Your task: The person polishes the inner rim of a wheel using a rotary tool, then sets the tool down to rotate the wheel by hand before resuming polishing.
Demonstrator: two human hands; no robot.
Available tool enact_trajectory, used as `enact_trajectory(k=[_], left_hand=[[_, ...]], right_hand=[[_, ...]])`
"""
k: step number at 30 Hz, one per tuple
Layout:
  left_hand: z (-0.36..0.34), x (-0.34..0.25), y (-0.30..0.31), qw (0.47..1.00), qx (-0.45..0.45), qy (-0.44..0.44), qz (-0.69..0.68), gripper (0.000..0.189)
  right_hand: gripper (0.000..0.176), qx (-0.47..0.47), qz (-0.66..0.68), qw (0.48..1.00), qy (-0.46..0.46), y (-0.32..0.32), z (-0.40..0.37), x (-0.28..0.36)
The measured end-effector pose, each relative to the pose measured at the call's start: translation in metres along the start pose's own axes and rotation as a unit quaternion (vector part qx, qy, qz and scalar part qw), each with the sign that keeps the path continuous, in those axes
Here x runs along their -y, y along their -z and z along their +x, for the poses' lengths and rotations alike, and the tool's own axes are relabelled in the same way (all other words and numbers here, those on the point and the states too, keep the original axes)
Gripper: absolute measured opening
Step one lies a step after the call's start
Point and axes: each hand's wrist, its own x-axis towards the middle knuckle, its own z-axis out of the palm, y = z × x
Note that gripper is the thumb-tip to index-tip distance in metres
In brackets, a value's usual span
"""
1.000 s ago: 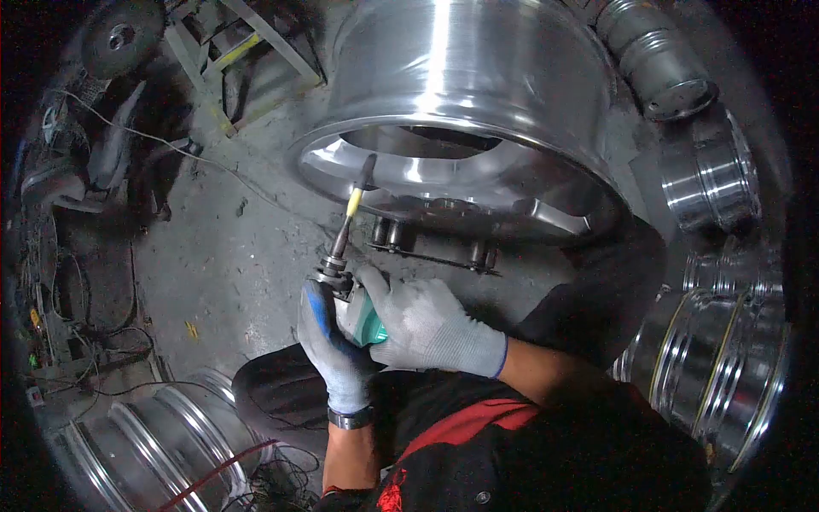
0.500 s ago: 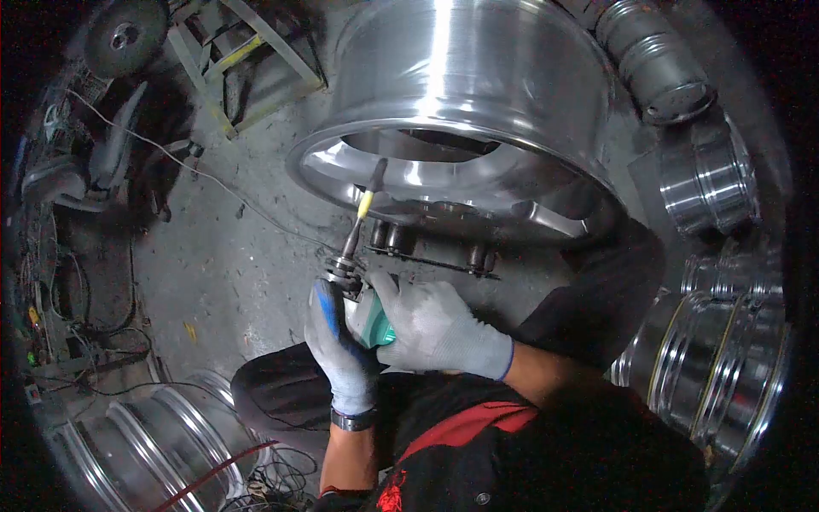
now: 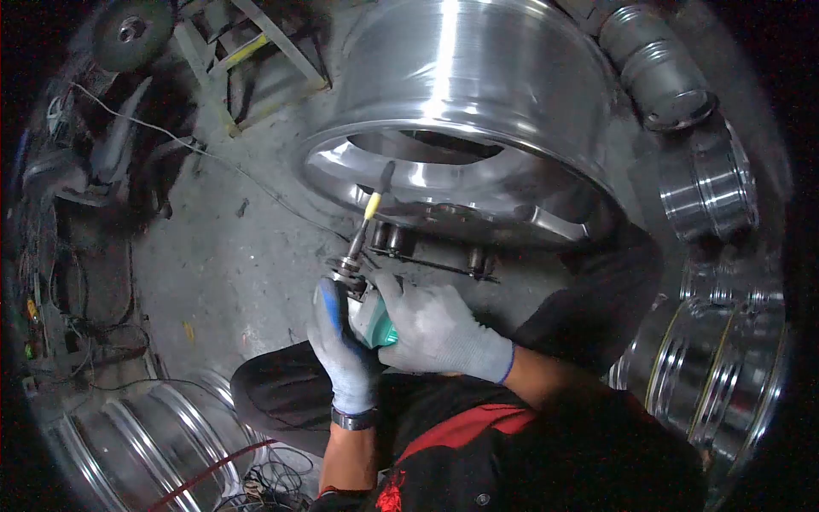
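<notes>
Both my hands wear grey work gloves and close around a green power grinder (image 3: 368, 319). My left hand (image 3: 343, 346), with blue on its glove, wraps the front of the tool from the left. My right hand (image 3: 439, 333) grips the body from the right and hides much of it. A long shaft with a yellow band (image 3: 373, 206) runs up from the grinder, its dark tip overlapping the near opening of a large polished metal wheel rim (image 3: 512, 68). That rim lies on its side ahead of me, its open face towards me.
Under the rim is a dark roller stand (image 3: 426, 258). More metal rims sit at right (image 3: 708, 183) and lower left (image 3: 141, 435). A metal frame (image 3: 281, 38) stands at the upper left, near a round disc (image 3: 130, 32). A thin cable (image 3: 243, 183) crosses the concrete floor.
The grinder and its shaft tip have shifted slightly right and down in the view, with both hands still around it. The rim also appears a little further right and lower.
</notes>
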Motion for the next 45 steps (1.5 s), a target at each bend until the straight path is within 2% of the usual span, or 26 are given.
enact_trajectory(k=[1,3,5,6,7,9,10,11,13,16,19,20,21,24,26,27,29,31,33,34,35,37,38,40,43,45], left_hand=[[0.002,-0.005,0.002,0.998,0.001,0.035,-0.05,0.03],[0.007,-0.005,0.008,0.993,0.002,0.068,-0.098,0.032],[0.011,0.001,0.011,0.998,-0.03,-0.061,0.015,0.037],[0.014,-0.009,0.01,0.992,-0.045,0.031,-0.115,0.038],[0.016,-0.007,0.01,0.992,-0.045,0.029,-0.114,0.038],[0.022,0.0,0.013,0.977,-0.111,0.061,-0.169,0.04],[0.024,0.0,0.021,0.981,-0.057,0.08,-0.166,0.042],[0.024,-0.001,0.02,0.981,-0.056,0.079,-0.166,0.042],[0.02,-0.006,0.011,0.953,-0.074,0.121,-0.268,0.042],[0.007,-0.001,0.0,0.951,-0.048,0.146,-0.27,0.039],[-0.004,0.007,-0.006,0.974,0.007,0.132,-0.186,0.042],[-0.009,0.005,-0.015,0.99,-0.003,0.091,-0.104,0.043],[-0.01,0.008,-0.015,0.986,0.013,0.102,-0.129,0.041],[-0.009,0.021,-0.015,0.994,0.018,0.054,-0.088,0.037],[-0.007,0.016,-0.014,0.999,0.01,-0.03,0.019,0.032],[-0.003,0.011,-0.012,0.999,0.007,-0.031,0.021,0.032],[0.007,0.004,-0.002,0.988,-0.028,0.058,-0.137,0.03],[0.017,0.005,0.011,0.967,-0.016,0.132,-0.217,0.039],[0.023,0.007,0.022,0.982,0.012,0.085,-0.166,0.049],[0.023,0.007,0.022,0.998,-0.024,0.02,-0.046,0.05],[0.026,0.005,0.024,0.999,-0.023,0.018,-0.045,0.05],[0.031,0.0,0.026,0.974,-0.006,0.11,-0.197,0.048],[0.028,0.0,0.022,0.968,-0.022,0.107,-0.225,0.047],[0.023,0.006,0.019,0.979,-0.005,0.092,-0.183,0.047],[0.017,0.007,0.013,0.988,0.003,0.091,-0.126,0.045],[0.018,-0.003,0.014,0.992,0.034,0.076,-0.099,0.045]], right_hand=[[0.103,0.029,0.012,0.999,-0.008,0.0,0.004,0.002],[0.102,0.043,0.012,0.999,-0.009,0.004,0.014,0.01],[0.102,0.058,0.011,0.998,-0.012,0.003,0.025,0.016],[0.1,0.041,0.003,0.999,0.006,0.001,0.029,0.017],[0.098,0.024,-0.005,0.999,0.024,-0.001,0.033,0.018],[0.094,0.022,0.01,1.0,0.02,0.0,0.04,0.021],[0.09,0.021,0.025,0.999,0.014,0.001,0.042,0.021],[0.09,0.019,0.025,0.999,0.014,0.001,0.041,0.02],[0.09,0.03,0.024,0.999,0.022,0.001,0.039,0.015],[0.093,0.019,-0.001,1.0,0.004,-0.005,0.017,0.005],[0.097,0.005,0.004,1.0,-0.028,-0.005,-0.005,-0.004],[0.099,0.01,0.007,0.999,-0.032,-0.003,-0.01,-0.007],[0.099,0.012,0.006,0.999,-0.032,-0.002,-0.012,-0.007],[0.097,0.012,-0.026,0.997,-0.072,0.001,-0.012,-0.005],[0.095,0.003,0.005,0.999,-0.048,0.002,-0.003,-0.003],[0.095,0.003,0.006,0.999,-0.046,0.001,0.001,-0.001],[0.091,-0.002,-0.004,1.0,-0.002,-0.004,0.012,0.003],[0.087,0.022,0.01,1.0,-0.011,-0.006,0.028,0.009],[0.084,0.012,0.009,1.0,0.008,0.001,0.039,0.017],[0.084,0.023,-0.009,1.0,0.004,0.004,0.042,0.021],[0.084,0.021,-0.008,1.0,0.004,0.005,0.044,0.022],[0.093,0.008,-0.001,0.999,0.04,0.005,0.047,0.021],[0.093,0.008,-0.002,0.999,0.04,0.003,0.045,0.019],[0.085,0.005,0.013,1.0,0.024,-0.001,0.036,0.013],[0.084,-0.027,-0.016,0.999,0.009,-0.001,0.026,0.01],[0.084,-0.012,-0.004,1.0,0.005,0.003,0.027,0.013]])
